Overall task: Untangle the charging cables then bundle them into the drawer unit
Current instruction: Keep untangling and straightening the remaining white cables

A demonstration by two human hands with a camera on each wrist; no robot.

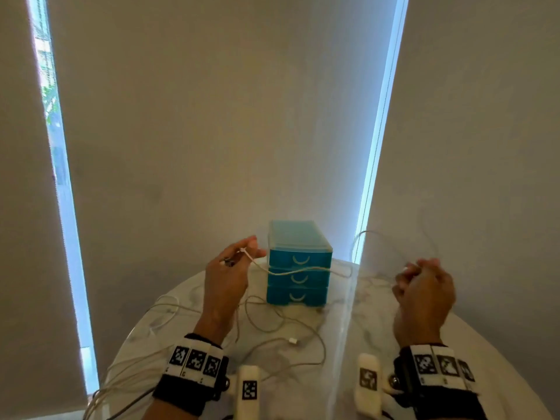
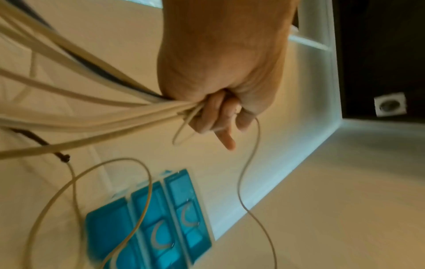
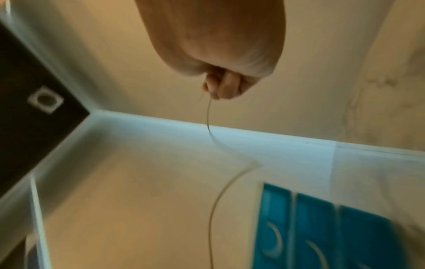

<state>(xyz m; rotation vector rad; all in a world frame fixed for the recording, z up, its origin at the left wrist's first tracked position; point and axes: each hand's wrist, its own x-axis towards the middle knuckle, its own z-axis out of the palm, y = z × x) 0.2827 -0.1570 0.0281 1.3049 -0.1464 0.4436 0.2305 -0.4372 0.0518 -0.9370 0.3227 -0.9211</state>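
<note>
Marble table [image 1: 378, 328] before drawn blinds [image 1: 212, 116]; both hands [image 1: 225, 283] pinch cables [image 1: 297, 270].

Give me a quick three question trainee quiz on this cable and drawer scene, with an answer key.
1. True or false: all three drawers of the blue drawer unit are closed.
2. What does the left hand hold? A) a bunch of cables B) a drawer handle C) nothing
3. Fill in: the right hand pinches one thin ____ in its grip.

Key: 1 true. 2 A, a bunch of cables. 3 cable.
</note>
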